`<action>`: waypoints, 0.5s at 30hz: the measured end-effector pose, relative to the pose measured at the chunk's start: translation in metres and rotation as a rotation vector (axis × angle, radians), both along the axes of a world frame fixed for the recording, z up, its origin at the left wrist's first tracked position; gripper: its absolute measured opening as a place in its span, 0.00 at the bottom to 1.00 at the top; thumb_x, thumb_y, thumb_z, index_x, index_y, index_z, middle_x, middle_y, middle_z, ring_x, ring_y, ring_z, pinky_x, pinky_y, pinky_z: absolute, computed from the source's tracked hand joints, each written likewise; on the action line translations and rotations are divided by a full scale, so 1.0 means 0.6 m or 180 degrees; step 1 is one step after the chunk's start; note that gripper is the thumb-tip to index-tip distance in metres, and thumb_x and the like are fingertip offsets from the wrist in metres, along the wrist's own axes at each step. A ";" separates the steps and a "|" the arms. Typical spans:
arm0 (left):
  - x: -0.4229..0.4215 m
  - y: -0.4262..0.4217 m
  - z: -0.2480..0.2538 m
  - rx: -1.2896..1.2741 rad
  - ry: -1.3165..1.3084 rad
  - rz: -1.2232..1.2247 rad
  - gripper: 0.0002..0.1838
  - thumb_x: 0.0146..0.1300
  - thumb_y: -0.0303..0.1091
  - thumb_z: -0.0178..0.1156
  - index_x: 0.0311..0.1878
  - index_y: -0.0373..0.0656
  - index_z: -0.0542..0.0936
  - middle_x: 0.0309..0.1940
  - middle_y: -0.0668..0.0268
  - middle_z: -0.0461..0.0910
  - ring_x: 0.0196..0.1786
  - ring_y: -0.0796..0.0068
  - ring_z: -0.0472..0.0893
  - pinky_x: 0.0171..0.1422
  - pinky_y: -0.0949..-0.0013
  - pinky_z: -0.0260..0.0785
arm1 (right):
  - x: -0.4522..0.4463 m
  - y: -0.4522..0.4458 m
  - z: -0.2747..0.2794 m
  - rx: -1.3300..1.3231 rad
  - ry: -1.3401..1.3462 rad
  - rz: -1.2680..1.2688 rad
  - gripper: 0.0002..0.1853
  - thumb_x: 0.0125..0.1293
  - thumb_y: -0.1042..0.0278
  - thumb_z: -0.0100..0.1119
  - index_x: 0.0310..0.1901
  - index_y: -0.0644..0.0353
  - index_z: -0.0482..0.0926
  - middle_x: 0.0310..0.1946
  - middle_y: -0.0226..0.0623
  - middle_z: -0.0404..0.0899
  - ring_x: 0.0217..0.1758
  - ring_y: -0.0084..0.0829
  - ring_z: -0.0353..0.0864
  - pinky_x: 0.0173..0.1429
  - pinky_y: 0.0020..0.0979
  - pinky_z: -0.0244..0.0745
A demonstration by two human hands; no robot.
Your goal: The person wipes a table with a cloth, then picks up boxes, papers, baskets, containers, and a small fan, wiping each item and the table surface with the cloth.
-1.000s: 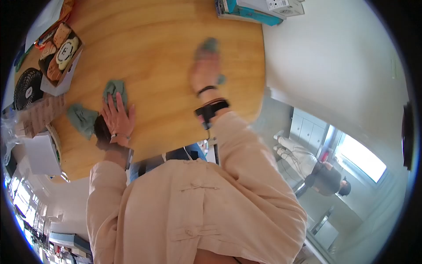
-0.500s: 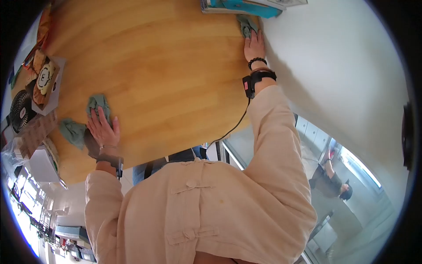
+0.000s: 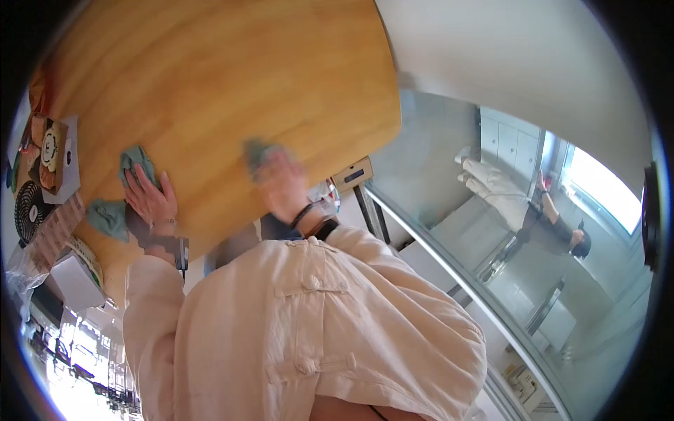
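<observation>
Fingers (image 3: 145,180) of the left hand (image 3: 154,205) lie spread on a green cloth (image 3: 132,157), the blurred right hand (image 3: 282,186), grip untellable, meets another cloth (image 3: 257,157), and wiping across the table (image 3: 232,77) looks underway, its remainder unclear.

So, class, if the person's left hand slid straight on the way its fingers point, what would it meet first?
The green cloth at the left hand, reaching past its fingertips. Beyond it, the wooden tabletop looks free along that line, though depth is hard to judge.
</observation>
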State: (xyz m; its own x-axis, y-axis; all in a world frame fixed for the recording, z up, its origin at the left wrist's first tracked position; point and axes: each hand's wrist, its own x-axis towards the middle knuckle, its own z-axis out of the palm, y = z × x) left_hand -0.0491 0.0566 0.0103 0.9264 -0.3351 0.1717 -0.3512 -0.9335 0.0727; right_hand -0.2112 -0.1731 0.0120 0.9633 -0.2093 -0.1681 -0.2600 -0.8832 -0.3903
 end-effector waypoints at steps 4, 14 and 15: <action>0.003 0.006 -0.008 0.0097 0.0000 0.0000 0.31 0.61 0.51 0.47 0.63 0.44 0.57 0.61 0.47 0.57 0.58 0.44 0.61 0.60 0.47 0.51 | -0.011 0.000 0.013 0.0551 -0.0526 0.1279 0.16 0.60 0.63 0.44 0.50 0.52 0.70 0.55 0.41 0.65 0.62 0.35 0.59 0.63 0.40 0.55; 0.002 0.008 -0.014 0.0069 -0.0187 0.0015 0.32 0.58 0.51 0.49 0.63 0.45 0.58 0.58 0.47 0.61 0.56 0.41 0.62 0.57 0.45 0.54 | 0.023 -0.106 -0.021 -0.0568 -0.0241 -0.1401 0.24 0.55 0.69 0.46 0.56 0.63 0.63 0.56 0.55 0.60 0.61 0.53 0.57 0.63 0.45 0.53; 0.003 0.007 -0.014 0.0080 -0.0131 0.0036 0.32 0.58 0.51 0.49 0.63 0.45 0.58 0.58 0.48 0.61 0.57 0.41 0.62 0.58 0.45 0.53 | 0.035 -0.042 -0.021 -0.0415 0.0063 -0.0769 0.23 0.55 0.69 0.47 0.55 0.60 0.65 0.56 0.52 0.62 0.61 0.50 0.58 0.62 0.43 0.55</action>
